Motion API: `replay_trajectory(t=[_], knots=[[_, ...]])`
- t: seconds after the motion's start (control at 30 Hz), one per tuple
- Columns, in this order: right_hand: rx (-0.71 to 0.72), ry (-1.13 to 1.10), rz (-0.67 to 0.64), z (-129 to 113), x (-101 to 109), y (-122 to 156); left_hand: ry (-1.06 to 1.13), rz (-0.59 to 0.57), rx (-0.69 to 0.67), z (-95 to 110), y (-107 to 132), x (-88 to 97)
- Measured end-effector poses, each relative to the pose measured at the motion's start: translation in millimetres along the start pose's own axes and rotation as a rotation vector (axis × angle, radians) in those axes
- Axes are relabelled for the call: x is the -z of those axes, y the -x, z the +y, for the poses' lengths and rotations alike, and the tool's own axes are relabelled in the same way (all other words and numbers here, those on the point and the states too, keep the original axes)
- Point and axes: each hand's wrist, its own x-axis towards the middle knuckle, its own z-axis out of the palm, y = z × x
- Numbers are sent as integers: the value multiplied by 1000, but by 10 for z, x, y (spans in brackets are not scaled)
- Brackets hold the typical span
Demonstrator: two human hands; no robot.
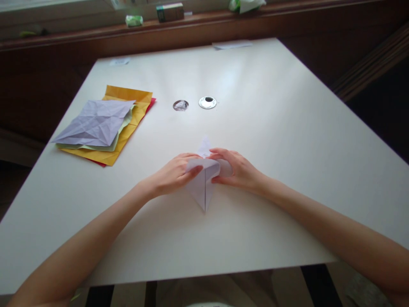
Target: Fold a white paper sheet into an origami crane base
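Note:
A pale lilac sheet of folded paper lies near the middle of the white table, its lower end tapering to a point towards me and a dark seam running down its centre. Another tip of it shows beyond my fingers. My left hand grips the paper's left side, thumb on top. From the right, my right hand curls around a bent-up flap, with thumb and fingers on either side of it. The undersides of the folds are hidden by my fingers.
Creased lilac, green, yellow and red sheets form a stack at the left. Two round table fittings sit beyond my hands. Papers lie at the white table's far edge. A small box stands on the ledge behind.

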Motion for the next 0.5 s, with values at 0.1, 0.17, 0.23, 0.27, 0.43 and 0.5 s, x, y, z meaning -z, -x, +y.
replay_trajectory(t=[0.1, 0.17, 0.23, 0.27, 0.43, 0.5], knots=[[-28, -14, -14, -20, 8, -8, 53, 36, 86, 27, -18, 5], [-40, -38, -20, -29, 11, -9, 78, 53, 112, 31, -29, 7], [-48, -67, -21, -31, 11, -8, 106, 61, 128, 25, -36, 8], [-51, -83, -19, -29, 10, -8, 123, 62, 130, 21, -39, 10], [-50, -97, -6, -24, 1, -5, 144, 60, 126, 5, -66, 22], [-48, -74, -9, -26, -2, -3, 140, 46, 127, 2, -80, 31]])
